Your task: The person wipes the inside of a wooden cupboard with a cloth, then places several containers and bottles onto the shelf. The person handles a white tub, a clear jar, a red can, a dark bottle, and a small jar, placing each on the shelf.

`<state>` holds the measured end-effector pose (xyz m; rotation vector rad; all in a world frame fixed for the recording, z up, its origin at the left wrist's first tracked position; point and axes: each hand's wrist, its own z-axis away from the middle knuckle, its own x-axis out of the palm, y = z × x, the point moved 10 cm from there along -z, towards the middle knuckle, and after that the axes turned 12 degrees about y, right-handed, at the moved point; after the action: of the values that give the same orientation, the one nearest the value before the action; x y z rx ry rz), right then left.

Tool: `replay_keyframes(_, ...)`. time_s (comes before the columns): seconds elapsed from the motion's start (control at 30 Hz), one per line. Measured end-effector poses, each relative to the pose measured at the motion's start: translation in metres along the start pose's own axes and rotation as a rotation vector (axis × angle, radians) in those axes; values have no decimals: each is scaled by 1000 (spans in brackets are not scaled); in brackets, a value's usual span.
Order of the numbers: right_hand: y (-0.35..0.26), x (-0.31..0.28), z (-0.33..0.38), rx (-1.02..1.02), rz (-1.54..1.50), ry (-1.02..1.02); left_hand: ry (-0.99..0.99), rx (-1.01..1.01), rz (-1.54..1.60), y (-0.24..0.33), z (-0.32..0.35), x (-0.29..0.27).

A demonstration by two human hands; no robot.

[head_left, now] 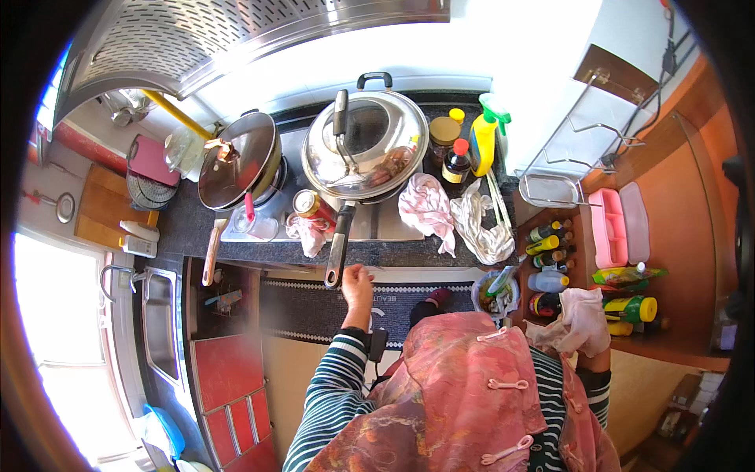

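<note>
My left hand (358, 289) is just right of the long black and steel handle (338, 248) of a large wok. Its fingers are loosely curled, with nothing visible in them. On the stove, a domed steel lid (322, 149) with a dark glass centre covers the wok. At the right, my right hand is mostly hidden by the pale pink cloth (578, 318) it holds, beside the shelf of bottles. A second pan (240, 161) with a dark glass lid stands at the left of the stove, with a wooden handle (212, 252) pointing toward me.
A red can (313, 208), crumpled cloths (427, 208), dark bottles (456, 161) and a yellow spray bottle (486, 141) crowd the counter. A sink (160, 322) lies left. Bottles and a pink box (608, 228) fill the right shelves. A scrap-filled bin (495, 293) stands below.
</note>
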<state>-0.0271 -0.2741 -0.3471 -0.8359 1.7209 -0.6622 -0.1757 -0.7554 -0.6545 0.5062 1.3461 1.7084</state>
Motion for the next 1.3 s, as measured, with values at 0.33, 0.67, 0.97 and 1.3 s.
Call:
replay_keyframes(0.33,1,14,-11,59,-243,10,-17,345,-120,104,-111,-91)
replay_keyframes(0.67,30,25,-3,429,-582,184,-259,559,-228,228,-116,10)
replay_keyframes(0.97,-2,14,-20,205,-115,80,-91,686,-250,243,-102,-9)
replay_keyframes(1.3,-11,29,-38,67,-28,-41,1,915,-187,333,4,-68)
